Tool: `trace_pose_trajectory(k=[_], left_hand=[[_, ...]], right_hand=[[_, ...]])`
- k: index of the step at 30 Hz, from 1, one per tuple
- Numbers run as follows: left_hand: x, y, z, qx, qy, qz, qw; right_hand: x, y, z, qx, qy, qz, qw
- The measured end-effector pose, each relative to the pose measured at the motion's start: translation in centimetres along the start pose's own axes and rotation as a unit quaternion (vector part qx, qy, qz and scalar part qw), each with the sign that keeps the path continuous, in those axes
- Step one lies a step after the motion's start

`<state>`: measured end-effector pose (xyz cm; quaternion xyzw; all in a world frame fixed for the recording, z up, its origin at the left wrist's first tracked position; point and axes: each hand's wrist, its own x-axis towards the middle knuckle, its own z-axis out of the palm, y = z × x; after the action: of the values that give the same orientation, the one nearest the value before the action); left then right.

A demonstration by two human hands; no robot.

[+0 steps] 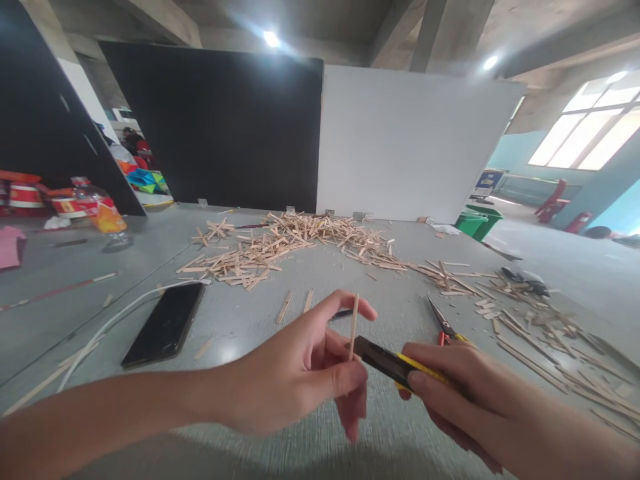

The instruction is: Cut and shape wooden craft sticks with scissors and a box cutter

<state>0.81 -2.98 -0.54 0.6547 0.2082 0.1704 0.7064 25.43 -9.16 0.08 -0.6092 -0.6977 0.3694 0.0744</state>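
Observation:
My left hand [305,367] pinches a thin wooden stick [353,325] upright between thumb and fingers, just above the grey table. My right hand [465,387] is closed round a yellow and black utility knife [387,361]. The knife's front end touches the lower part of the stick. Both hands are close together near the table's front edge.
A big heap of wooden sticks [300,240] covers the far middle of the table, with more strewn at the right [530,320]. Scissors [443,320] lie beyond my right hand. A black phone [165,323] with a white cable lies left. A bottle [103,213] stands far left.

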Motion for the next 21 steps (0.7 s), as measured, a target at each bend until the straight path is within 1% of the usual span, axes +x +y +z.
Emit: trace_pose_trajectory(k=[4,6,8,10,12,15,17,21], left_hand=[[-0.2,-0.5,0.5,-0.034,-0.032,0.020,0.999],[-0.2,-0.8,0.7,-0.035,-0.045,0.024,0.998],[-0.1,-1.1,0.9,-0.049,-0.055,0.020,0.997],[0.1,-1.4,1.0,-0.066,-0.059,0.025,0.996],[0.2,-1.5,1.1,-0.076,-0.065,0.029,0.995],[0.4,-1.8,1.1,-0.087,-0.081,0.027,0.993],[0.7,-2.1,0.9,-0.110,-0.100,0.036,0.988],[1.4,-3.1,0.9,-0.154,-0.138,0.047,0.977]], right_hand=[[-0.7,0.9,-0.8,-0.011,-0.013,0.000,1.000],[-1.0,1.3,-1.5,-0.040,0.003,-0.019,0.999],[-1.1,1.9,-2.0,-0.065,0.032,-0.043,0.996],[-1.2,2.5,-2.5,-0.079,0.040,-0.058,0.994],[-1.2,2.9,-2.9,-0.090,0.019,-0.063,0.994],[-1.2,2.7,-3.7,-0.086,-0.020,-0.070,0.994],[-1.1,2.2,-4.2,-0.072,-0.049,-0.067,0.994],[-0.7,1.3,-4.8,-0.017,-0.105,-0.038,0.994]])
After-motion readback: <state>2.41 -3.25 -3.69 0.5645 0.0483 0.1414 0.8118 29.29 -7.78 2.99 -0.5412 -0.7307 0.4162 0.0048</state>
